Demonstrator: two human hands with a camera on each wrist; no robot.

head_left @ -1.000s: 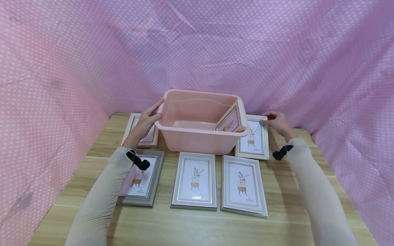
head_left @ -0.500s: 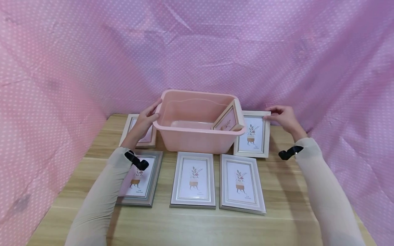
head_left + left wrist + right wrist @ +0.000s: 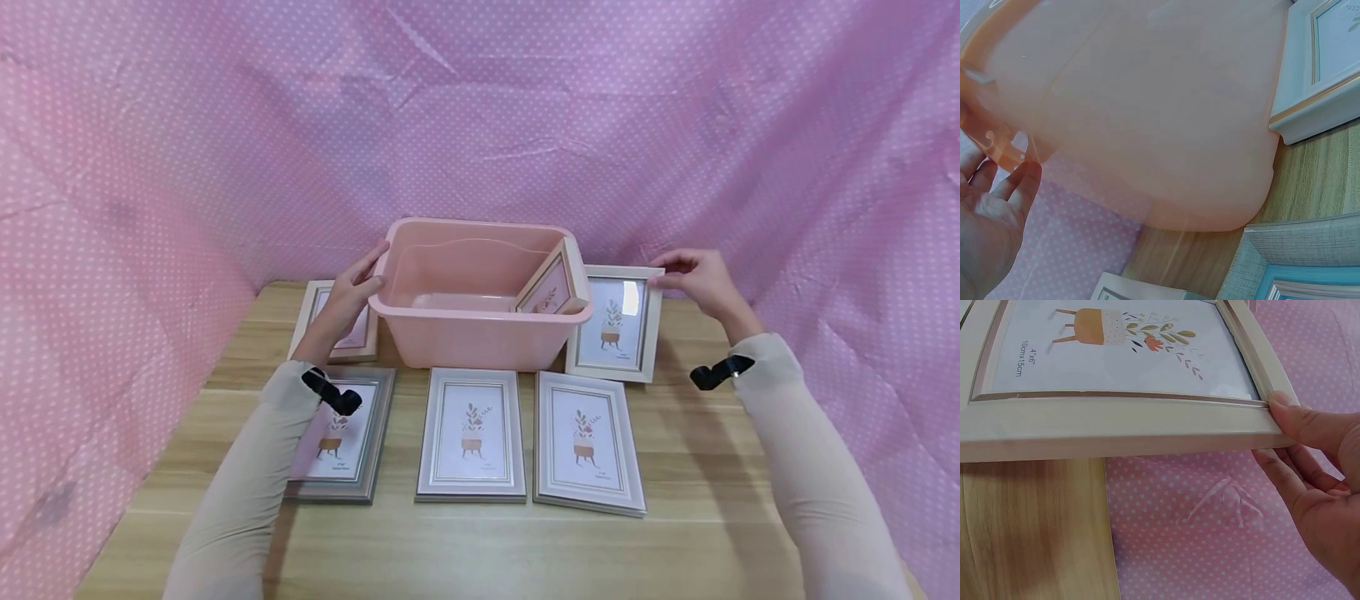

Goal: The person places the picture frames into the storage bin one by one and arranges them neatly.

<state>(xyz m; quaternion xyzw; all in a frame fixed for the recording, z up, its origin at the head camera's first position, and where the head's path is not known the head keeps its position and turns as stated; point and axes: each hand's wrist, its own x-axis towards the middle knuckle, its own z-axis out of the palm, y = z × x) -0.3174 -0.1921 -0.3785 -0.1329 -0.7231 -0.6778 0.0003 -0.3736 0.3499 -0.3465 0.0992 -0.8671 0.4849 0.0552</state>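
Cream in colour, the photo frame [image 3: 613, 325] is pinched at one corner by the right grip [image 3: 697, 279] and tilted over the table [image 3: 480, 550]. Left of that grip, the pink tub [image 3: 480, 342] is touched at its rim by the left grip [image 3: 343, 304], fingers spread. With only one corner held, the frame could be twisted loose; if swung leftward too low, the tub could be knocked and the leaning frame [image 3: 547, 290] inside dislodged.

Head view: even, moderate light; white glare on rear right frame [image 3: 613, 323]; soft shadows on table [image 3: 450, 554]. Left wrist view: hazy, low contrast.
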